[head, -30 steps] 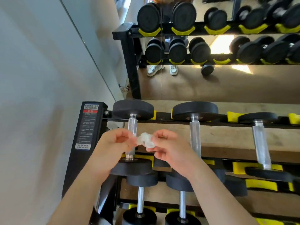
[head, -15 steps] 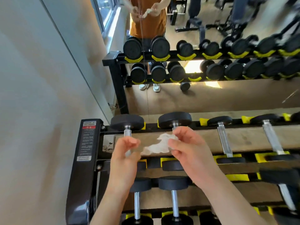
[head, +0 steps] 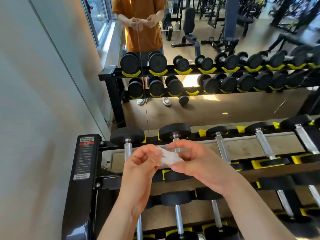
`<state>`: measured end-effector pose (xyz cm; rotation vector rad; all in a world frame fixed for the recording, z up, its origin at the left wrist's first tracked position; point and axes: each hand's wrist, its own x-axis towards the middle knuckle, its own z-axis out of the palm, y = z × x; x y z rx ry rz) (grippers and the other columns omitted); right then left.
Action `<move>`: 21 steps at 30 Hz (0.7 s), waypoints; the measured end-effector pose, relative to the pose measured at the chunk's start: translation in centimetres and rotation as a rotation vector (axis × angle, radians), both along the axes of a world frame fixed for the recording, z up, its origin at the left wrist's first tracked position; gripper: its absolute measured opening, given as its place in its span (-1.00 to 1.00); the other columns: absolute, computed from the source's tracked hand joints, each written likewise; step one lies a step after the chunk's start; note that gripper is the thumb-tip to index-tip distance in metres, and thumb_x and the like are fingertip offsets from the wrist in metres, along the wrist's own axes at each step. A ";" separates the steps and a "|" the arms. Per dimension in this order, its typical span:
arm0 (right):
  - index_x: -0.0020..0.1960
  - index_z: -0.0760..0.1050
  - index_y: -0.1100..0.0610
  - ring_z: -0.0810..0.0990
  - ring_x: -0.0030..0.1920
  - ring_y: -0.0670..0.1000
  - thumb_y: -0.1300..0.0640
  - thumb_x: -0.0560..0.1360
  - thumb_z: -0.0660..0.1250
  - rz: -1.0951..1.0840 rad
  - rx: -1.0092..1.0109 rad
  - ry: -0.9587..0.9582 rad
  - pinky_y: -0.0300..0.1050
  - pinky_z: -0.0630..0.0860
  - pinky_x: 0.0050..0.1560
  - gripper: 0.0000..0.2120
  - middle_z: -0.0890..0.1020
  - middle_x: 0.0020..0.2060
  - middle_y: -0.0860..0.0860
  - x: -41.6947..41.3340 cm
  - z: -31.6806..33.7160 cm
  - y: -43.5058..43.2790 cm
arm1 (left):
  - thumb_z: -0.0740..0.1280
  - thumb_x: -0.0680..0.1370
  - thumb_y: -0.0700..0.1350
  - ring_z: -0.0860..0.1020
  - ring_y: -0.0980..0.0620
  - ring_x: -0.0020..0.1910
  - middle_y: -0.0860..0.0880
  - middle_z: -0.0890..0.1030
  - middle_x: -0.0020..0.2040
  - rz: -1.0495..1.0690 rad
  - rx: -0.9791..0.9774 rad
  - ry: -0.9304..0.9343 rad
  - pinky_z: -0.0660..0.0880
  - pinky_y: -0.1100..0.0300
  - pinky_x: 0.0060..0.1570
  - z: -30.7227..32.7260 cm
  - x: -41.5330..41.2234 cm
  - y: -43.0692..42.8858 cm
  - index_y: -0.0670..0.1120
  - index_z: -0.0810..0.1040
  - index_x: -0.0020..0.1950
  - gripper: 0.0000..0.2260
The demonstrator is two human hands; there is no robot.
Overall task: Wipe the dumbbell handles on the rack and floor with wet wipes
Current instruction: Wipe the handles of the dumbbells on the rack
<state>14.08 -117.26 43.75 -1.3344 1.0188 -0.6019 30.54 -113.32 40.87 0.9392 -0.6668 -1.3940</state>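
Note:
A crumpled white wet wipe (head: 168,157) hangs between my two hands above the black dumbbell rack (head: 83,170). My left hand (head: 140,163) pinches its left end and my right hand (head: 195,163) pinches its right end. Below and behind them lie dumbbells with black heads and chrome handles: the leftmost top-row dumbbell (head: 127,135), a second dumbbell (head: 174,131) partly hidden by my right hand, and several more to the right. Lower-tier dumbbells (head: 178,217) show beneath my wrists.
A grey wall (head: 34,101) stands close on the left. A large mirror (head: 225,104) behind the rack reflects the rack, gym machines and a person in an orange shirt. Yellow cradles (head: 259,163) line the rack's rails.
The view has tilted up, showing more of the mirror. My hands have drawn closer together and the wipe is bunched smaller between them.

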 end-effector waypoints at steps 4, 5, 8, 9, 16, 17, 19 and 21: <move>-0.06 0.66 0.01 0.49 -0.07 0.21 0.30 0.47 0.40 -0.235 0.018 -0.197 0.08 0.42 -0.01 -0.79 0.67 -0.07 0.12 -1.5 -1.2 -1.7 | 0.45 0.41 -0.30 0.57 0.03 -0.16 -0.11 0.59 -0.18 0.046 -0.038 0.022 0.52 0.25 -0.12 -0.1 -2.2 -0.8 -0.13 0.63 -0.19 -0.92; -0.07 0.66 0.04 0.48 -0.08 0.18 0.32 0.48 0.37 -0.291 0.080 -0.292 0.02 0.42 -0.07 -0.80 0.66 -0.07 0.14 -1.9 -1.6 -2.0 | 0.43 0.37 -0.30 0.57 0.04 -0.18 -0.10 0.59 -0.19 0.039 -0.037 -0.004 0.51 0.26 -0.15 -0.3 -3.1 -1.0 -0.11 0.63 -0.22 -0.90; -0.02 0.58 0.19 0.53 -0.19 0.10 0.36 0.52 0.29 -0.370 0.294 -0.507 -0.20 0.45 -0.31 -0.85 0.65 -0.14 0.18 -3.3 -2.7 -3.1 | 0.38 0.31 -0.32 0.49 0.08 -0.28 -0.06 0.52 -0.25 0.015 -0.001 -0.152 0.44 0.29 -0.29 -1.3 -6.2 -1.7 -0.08 0.59 -0.23 -0.84; -0.02 0.56 0.21 0.53 -0.26 0.06 0.37 0.52 0.27 -0.380 0.344 -0.542 -0.23 0.44 -0.37 -0.86 0.64 -0.20 0.18 -4.0 -3.1 -3.5 | 0.39 0.30 -0.31 0.47 0.08 -0.29 -0.06 0.52 -0.24 0.013 0.022 -0.189 0.41 0.28 -0.31 -1.8 -7.4 -2.0 -0.07 0.56 -0.21 -0.83; 0.04 0.57 0.10 0.68 -0.13 0.12 0.34 0.44 0.42 -0.293 0.252 -0.259 -0.03 0.59 -0.21 -0.77 0.68 -0.12 0.12 -9.4 -6.1 -6.9 | 0.47 0.46 -0.16 0.62 -0.08 -0.18 -0.18 0.68 -0.12 0.070 0.296 -0.228 0.55 0.09 -0.13 -3.7 -14.2 -4.5 -0.14 0.58 0.08 -0.77; 0.07 0.55 0.10 0.68 -0.11 0.13 0.33 0.44 0.43 -0.274 0.270 -0.246 -0.02 0.60 -0.19 -0.74 0.67 -0.10 0.14 -10.0 -6.4 -7.5 | 0.43 0.47 -0.22 0.62 -0.06 -0.20 -0.18 0.69 -0.14 0.105 0.305 -0.232 0.55 0.14 -0.17 -3.9 -15.0 -4.8 -0.13 0.59 0.08 -0.81; 0.12 0.54 0.11 0.66 -0.08 0.18 0.31 0.44 0.44 -0.217 0.272 -0.225 0.01 0.61 -0.14 -0.72 0.66 -0.08 0.17 -11.1 -6.9 -8.3 | 0.39 0.49 -0.31 0.63 -0.02 -0.21 -0.17 0.68 -0.14 0.196 0.300 -0.207 0.55 0.21 -0.21 -4.3 -16.2 -5.3 -0.15 0.58 0.11 -0.79; 0.12 0.56 0.05 0.63 -0.16 0.14 0.26 0.44 0.45 -0.145 0.231 -0.167 -0.07 0.57 -0.19 -0.71 0.64 -0.14 0.14 -12.2 -7.1 -9.1 | 0.36 0.50 -0.35 0.64 -0.06 -0.16 -0.22 0.67 -0.12 0.314 0.301 -0.152 0.58 0.15 -0.12 -4.2 -16.8 -5.7 -0.18 0.54 0.15 -0.76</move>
